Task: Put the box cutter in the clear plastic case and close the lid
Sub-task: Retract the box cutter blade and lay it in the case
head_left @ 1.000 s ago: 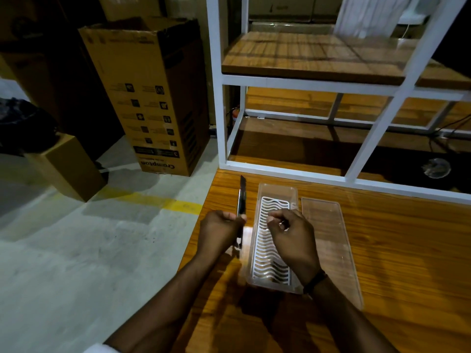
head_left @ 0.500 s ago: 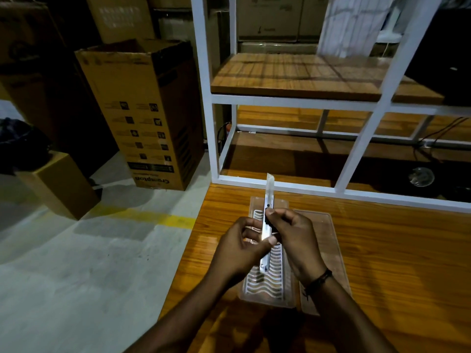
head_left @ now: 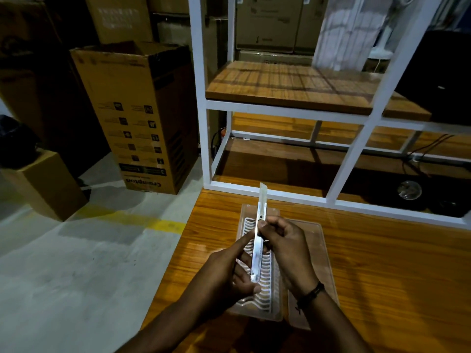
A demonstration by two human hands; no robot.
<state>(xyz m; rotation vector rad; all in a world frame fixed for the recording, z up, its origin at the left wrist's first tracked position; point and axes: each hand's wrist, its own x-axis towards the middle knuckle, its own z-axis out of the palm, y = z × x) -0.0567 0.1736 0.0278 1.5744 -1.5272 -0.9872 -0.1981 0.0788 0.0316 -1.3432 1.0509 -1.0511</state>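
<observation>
The box cutter (head_left: 260,217) is a long silvery tool with its blade out, held lengthwise above the clear plastic case (head_left: 274,281). My right hand (head_left: 285,247) pinches it near the middle. My left hand (head_left: 226,271) grips its lower end, with the forefinger stretched along its side. The case lies open on the wooden table (head_left: 395,276) and shows a white wavy insert. Its clear lid (head_left: 323,253) lies flat on the table just right of the case, partly hidden by my right forearm.
A white metal shelf frame (head_left: 204,123) with wooden boards stands at the table's far edge. A tall cardboard box (head_left: 137,115) and a smaller box (head_left: 43,184) stand on the concrete floor to the left. The table's left edge runs close to the case.
A second ago my left hand alone held the cutter left of the case, my right hand in the case. Both hands now hold it over the case; the camera has moved closer.
</observation>
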